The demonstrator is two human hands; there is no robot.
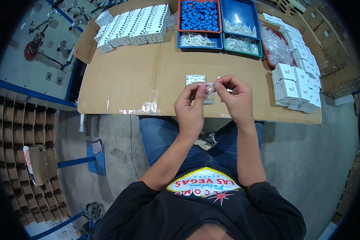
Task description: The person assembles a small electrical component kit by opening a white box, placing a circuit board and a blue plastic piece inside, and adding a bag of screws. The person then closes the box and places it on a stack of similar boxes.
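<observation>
Over the near part of the cardboard-covered table, my left hand (190, 109) and my right hand (238, 101) are raised close together. Both pinch a small clear plastic bag (210, 89) between thumb and fingertips. Whether anything is inside it is too small to tell. Just beyond my left fingers lies a flat white piece with small cut-outs (195, 79). Part of another white piece shows behind my right fingers, mostly hidden. A small pale piece (208, 102) rests on the cardboard below the bag, between my hands.
At the back stand a red tray of blue parts (199, 31), an empty-topped blue tray (239, 18) and smaller trays of white parts (200, 49). Stacked white boxes (132, 26) sit back left, others (296, 90) at right, beside a bin of clear bags (276, 47).
</observation>
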